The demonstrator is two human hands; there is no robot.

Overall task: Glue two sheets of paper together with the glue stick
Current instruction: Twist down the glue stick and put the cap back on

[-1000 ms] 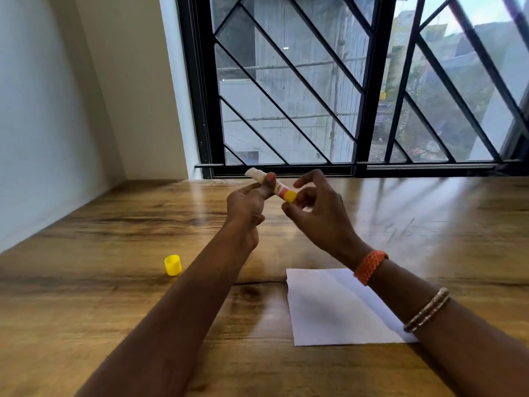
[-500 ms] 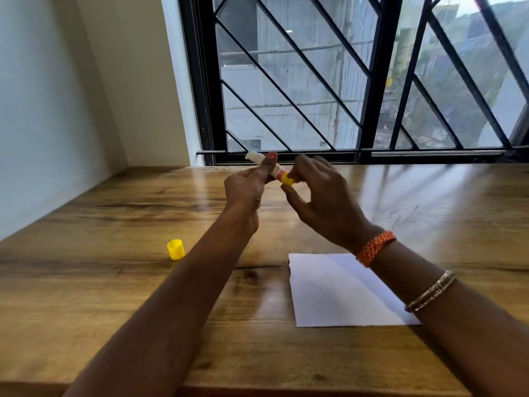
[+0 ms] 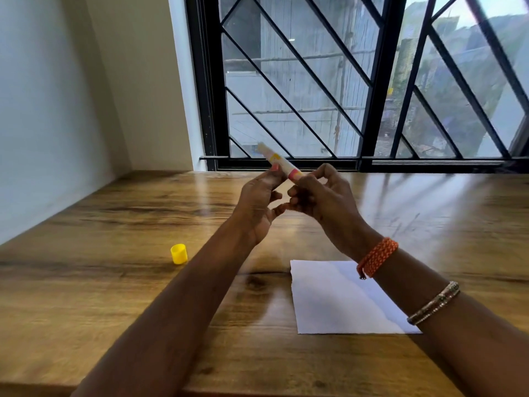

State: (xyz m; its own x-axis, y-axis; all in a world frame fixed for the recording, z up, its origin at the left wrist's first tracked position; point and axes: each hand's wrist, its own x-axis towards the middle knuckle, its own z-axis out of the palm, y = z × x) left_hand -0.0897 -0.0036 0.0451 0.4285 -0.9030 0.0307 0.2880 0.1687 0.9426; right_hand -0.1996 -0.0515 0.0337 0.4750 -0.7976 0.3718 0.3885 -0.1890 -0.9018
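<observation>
— Both hands are up over the table [image 3: 86,296], aren't they? What's in them?

— Yes. My left hand [image 3: 259,202] pinches the barrel of the glue stick [image 3: 279,161] between thumb and fingertip, and my right hand [image 3: 323,196] curls its fingers round the lower, pink and yellow end. The stick slants up and to the left, bare tip toward the window [image 3: 357,81].

— What could spoil it from here?

— I judge I'm twisting the base to raise the glue. Wind too far and a long plug could snap off or smear when pressed. My hold is only at the fingertips, so the stick might slip and roll away. The yellow cap [image 3: 179,254] lies well apart on my left, and left off long, the glue may dry.

— And the paper?

— One white sheet of paper [image 3: 337,299] lies flat on the table under my right forearm. I cannot see a second one, it may lie beneath. An arm dragged low could skew it.

— Anything changed from a moment ago?

— The stick tilts more steeply now, my left fingers have loosened and spread lower down, and my right has closed further over the base. The cap and sheet have not moved.
</observation>
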